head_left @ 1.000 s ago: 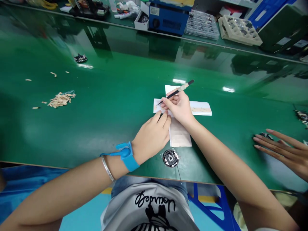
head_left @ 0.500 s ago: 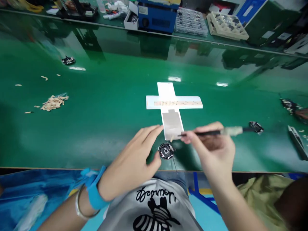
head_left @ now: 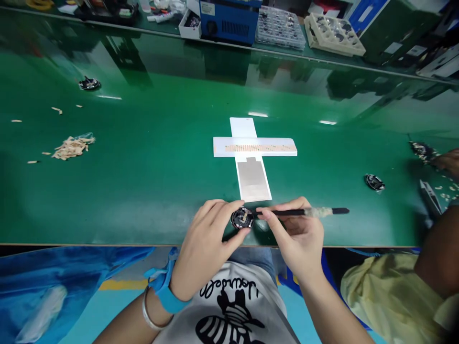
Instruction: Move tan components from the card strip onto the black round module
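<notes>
Between the thumb and fingers of my left hand [head_left: 211, 229], a small round black circuit board assembly [head_left: 242, 218] is held at its edges on the table. A small tan piece lies across its middle. My right hand [head_left: 296, 234] pinches black tweezers [head_left: 319, 212] wrapped in pale tape near the back end. Their tip is at the right rim of the round assembly. Just beyond my hands lies a white card [head_left: 254, 184] with a grey panel, crossed by a clear strip [head_left: 278, 147] bearing a row of small tan pieces.
A pile of tan pieces [head_left: 71, 148] lies at left, with another round assembly [head_left: 89, 84] behind it. At right are a round assembly [head_left: 375, 182], a cutter-like tool [head_left: 430, 196] and a co-worker's hand [head_left: 448, 161]. A blue box [head_left: 229, 23] and trays [head_left: 333, 34] line the back shelf.
My left hand has closed on the round assembly. The tweezers have moved left and down from the card to the assembly, and the tan piece now lies on it.
</notes>
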Motion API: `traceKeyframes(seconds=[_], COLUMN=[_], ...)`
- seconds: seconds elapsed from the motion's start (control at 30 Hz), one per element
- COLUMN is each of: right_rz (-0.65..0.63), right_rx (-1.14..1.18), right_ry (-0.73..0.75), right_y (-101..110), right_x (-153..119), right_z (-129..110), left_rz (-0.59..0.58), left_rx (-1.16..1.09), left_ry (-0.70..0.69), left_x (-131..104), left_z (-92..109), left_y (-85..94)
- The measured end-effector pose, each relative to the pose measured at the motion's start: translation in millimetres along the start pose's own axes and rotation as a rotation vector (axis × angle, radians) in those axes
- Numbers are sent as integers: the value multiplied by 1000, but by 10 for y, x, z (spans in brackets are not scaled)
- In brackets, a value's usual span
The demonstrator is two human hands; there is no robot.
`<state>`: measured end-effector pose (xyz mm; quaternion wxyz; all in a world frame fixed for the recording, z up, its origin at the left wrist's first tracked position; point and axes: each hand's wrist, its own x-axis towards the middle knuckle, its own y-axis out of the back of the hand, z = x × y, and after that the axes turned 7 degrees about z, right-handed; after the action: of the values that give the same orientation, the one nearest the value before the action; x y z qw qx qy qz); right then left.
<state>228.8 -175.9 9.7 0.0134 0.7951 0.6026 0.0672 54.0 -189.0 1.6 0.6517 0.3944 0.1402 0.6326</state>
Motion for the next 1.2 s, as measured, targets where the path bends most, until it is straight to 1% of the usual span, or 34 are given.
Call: traceKeyframes(seconds=[0.07, 0.17, 0.3, 0.5, 0.73, 0.87, 0.97, 1.2], right_rz=[15, -5, -4, 7, -3, -9, -13, -7], right_rx=[5, 15, 23, 21, 29, 23, 9, -31], right_ry=[-3, -23, -26, -22, -19, -16, -18, -6], right_y=[-7, -13, -9, -13, -12, -8, -6, -11], right_x=[-46, -93, -95, -90, -102, -106, -113, -120], right_z=[25, 77, 107, 105, 118, 119, 120, 131], left_rz=[24, 57, 68, 92, 115, 138, 127, 85], left_rx=[15, 8, 5, -13, 12, 37, 72, 133], left_ry=[2, 2, -6, -75, -117, -190, -236, -275], left_x=[-14, -26, -24, -25, -44, -54, -57, -56], left_z=[8, 12, 1, -2, -21, -40, -41, -43], left_y=[-20, -47, -56, -58, -74, -76, -65, -50])
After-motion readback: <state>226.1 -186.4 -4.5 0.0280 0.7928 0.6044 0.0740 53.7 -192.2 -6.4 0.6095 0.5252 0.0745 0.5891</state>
